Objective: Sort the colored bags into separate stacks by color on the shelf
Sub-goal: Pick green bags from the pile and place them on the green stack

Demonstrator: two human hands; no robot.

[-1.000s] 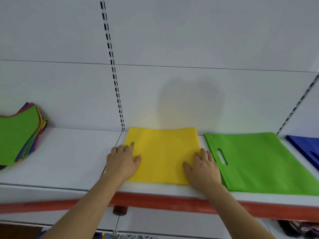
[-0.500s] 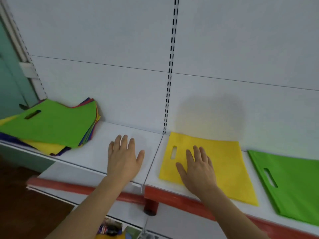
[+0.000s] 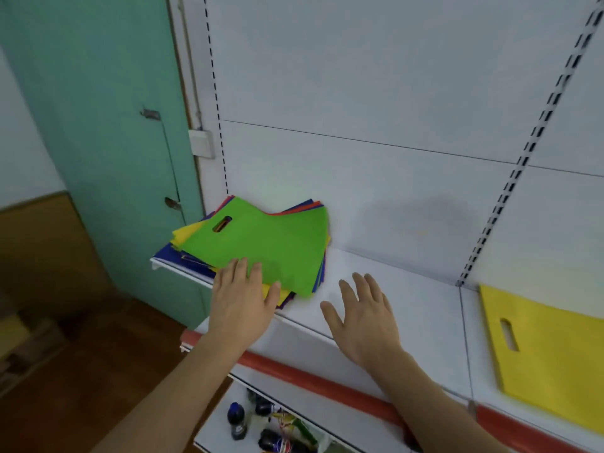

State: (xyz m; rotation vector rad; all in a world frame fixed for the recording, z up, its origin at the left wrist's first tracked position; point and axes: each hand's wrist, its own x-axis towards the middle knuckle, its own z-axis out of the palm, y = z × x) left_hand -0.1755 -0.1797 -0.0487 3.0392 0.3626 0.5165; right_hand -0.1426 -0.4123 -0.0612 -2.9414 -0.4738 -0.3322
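Note:
A mixed pile of colored bags (image 3: 261, 246) lies at the left end of the white shelf (image 3: 418, 308), with a green bag on top and yellow, blue and red edges showing beneath. My left hand (image 3: 242, 302) reaches the pile's near edge, fingers straight over the green bag's corner. My right hand (image 3: 362, 315) hovers flat and empty over the bare shelf just right of the pile. A single yellow bag (image 3: 549, 361) lies flat on the shelf at the far right.
A teal door (image 3: 104, 125) stands left of the shelf unit. The shelf has a red front strip (image 3: 313, 377). Small dark bottles (image 3: 238, 420) sit on a lower shelf below. A slotted upright (image 3: 523, 158) runs up the white back panel.
The view has swung left. Both hands have left the yellow bag and moved left along the shelf; the left hand now reaches the mixed pile. The lone green bag is out of view.

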